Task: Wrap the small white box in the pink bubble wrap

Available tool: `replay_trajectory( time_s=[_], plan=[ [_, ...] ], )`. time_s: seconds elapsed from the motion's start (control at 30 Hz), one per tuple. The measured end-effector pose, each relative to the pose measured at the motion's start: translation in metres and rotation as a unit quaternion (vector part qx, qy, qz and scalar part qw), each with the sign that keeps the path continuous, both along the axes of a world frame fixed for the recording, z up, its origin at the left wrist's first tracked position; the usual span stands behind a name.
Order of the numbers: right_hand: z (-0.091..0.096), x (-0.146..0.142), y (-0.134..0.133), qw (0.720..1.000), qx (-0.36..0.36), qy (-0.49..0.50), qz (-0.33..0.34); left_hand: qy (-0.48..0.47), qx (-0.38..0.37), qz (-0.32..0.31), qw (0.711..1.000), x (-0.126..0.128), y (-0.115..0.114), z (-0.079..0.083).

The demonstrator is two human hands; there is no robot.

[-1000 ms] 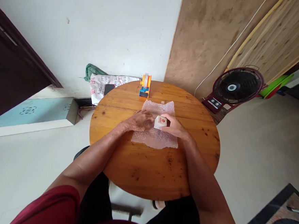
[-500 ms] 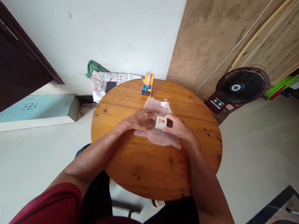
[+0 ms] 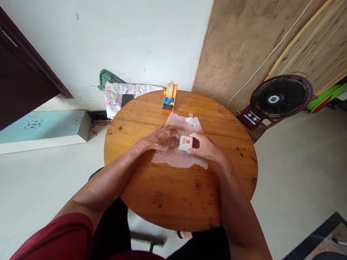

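White box (image 3: 185, 144) pinched in grip of right hand (image 3: 208, 148), over bubble wrap (image 3: 180, 160), likely to steady it. Left hand (image 3: 164, 139) alongside, perhaps pinning the wrap; its grip, can't tell. Tape dispenser (image 3: 170, 97) at far edge of wooden surface (image 3: 160, 188), apparently clear of both hands.

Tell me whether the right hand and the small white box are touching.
Touching. The head view shows it: the right hand has its thumb and fingers against the right part of the small white box.
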State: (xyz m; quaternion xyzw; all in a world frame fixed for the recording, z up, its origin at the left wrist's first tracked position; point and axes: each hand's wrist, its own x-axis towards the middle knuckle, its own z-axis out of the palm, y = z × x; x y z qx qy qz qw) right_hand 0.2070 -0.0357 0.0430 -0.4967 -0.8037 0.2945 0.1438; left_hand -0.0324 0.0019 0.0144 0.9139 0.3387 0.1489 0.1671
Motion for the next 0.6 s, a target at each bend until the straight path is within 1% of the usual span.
replay_trajectory(
  time_s=[0.2, 0.4, 0.6],
  plan=[
    [-0.0015, -0.0015, 0.0008, 1.0, 0.013, -0.001, -0.001, -0.005, 0.003, -0.005, 1.0, -0.0002, 0.0, -0.0004],
    [-0.0005, -0.003, -0.0003, 1.0, 0.0, -0.002, -0.001, -0.005, 0.006, -0.011, 1.0, 0.0002, 0.0001, 0.0006],
    [0.0005, -0.0033, -0.0015, 1.0, 0.006, 0.004, 0.007, -0.007, 0.001, -0.008, 1.0, 0.0002, 0.0007, -0.0005]
  ],
)
